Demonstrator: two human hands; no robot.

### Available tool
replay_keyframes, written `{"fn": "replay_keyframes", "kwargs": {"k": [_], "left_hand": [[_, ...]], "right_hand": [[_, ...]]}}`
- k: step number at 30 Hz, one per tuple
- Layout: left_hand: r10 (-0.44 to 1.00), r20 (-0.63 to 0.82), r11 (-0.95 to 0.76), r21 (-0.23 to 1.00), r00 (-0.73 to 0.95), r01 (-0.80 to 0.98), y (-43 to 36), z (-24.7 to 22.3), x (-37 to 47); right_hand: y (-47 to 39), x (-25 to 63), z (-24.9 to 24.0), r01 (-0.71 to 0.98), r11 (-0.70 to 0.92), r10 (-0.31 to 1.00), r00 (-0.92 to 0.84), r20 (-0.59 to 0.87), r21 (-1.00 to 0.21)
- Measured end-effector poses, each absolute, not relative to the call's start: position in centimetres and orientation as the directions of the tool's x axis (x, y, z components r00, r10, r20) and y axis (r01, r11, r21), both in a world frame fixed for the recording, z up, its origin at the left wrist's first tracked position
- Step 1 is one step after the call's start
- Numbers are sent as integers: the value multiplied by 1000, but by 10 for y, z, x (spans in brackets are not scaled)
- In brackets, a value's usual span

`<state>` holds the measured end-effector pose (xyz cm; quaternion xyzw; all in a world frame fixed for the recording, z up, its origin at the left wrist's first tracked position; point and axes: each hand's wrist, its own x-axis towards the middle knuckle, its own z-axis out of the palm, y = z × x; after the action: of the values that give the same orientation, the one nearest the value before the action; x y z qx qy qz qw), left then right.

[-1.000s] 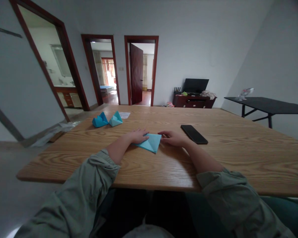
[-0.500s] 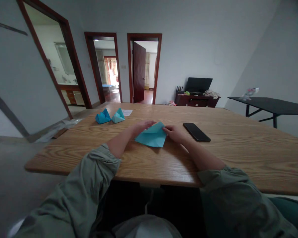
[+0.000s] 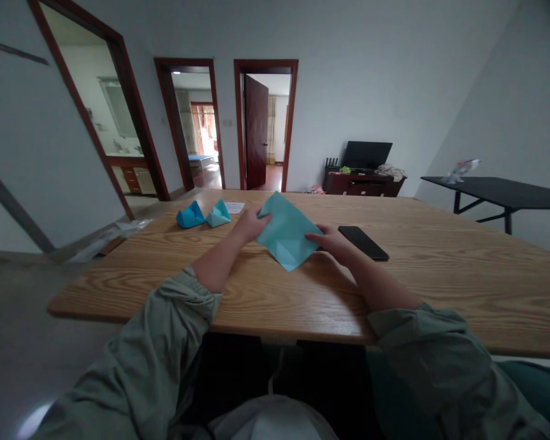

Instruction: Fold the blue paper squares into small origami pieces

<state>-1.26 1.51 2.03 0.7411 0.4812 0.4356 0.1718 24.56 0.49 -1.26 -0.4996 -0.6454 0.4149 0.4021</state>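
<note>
A light-blue sheet of paper (image 3: pixel 288 229) is held up over the table, turned so one corner points away and one toward me. A paler creased patch shows near its closest corner. My left hand (image 3: pixel 253 223) pinches the left edge, thumb on top. On the right edge, my right hand (image 3: pixel 330 238) grips the sheet with its thumb on top and the other fingers underneath, partly hidden. Two folded paper boats, one darker blue (image 3: pixel 190 215) and one pale blue (image 3: pixel 219 213), stand to the left beyond my left forearm.
A black phone (image 3: pixel 363 243) lies just right of my right hand. Behind the folded boats is a small white paper slip (image 3: pixel 234 208). All rest on the wooden table (image 3: pixel 266 305). Farther off stand a black table (image 3: pixel 517 192) and a cabinet with a television (image 3: pixel 367 156).
The sheet, lying folded and lower before, is now opened out, raised and turned to a diamond shape. My left hand has gone from resting along its far edge to pinching its left side.
</note>
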Motion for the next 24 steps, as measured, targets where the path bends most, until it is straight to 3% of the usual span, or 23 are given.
{"fn": "replay_keyframes", "kwargs": {"k": [3,9,12,15,19,24], "left_hand": [[904,408,-421,797,130,433,26,16,-22],[948,216,-281,914,236,292,30,12,-33],[922,-16,-147,910,386,388,28,10,-41],[872,-156,-161,803,463,574,28,5,-46],[896,-37,-306,669,442,677,31,-3,-38],[874,149,-478,439,463,761,27,-6,-23]], "right_hand": [[10,251,-13,238,163,987,-46,156,-957],[14,254,-11,217,254,950,127,285,-943],[15,256,-14,250,291,940,103,324,-924],[18,258,-21,399,278,950,19,311,-874],[20,259,-26,723,308,914,-43,404,-619],[12,254,-22,852,329,875,-113,471,-407]]}}
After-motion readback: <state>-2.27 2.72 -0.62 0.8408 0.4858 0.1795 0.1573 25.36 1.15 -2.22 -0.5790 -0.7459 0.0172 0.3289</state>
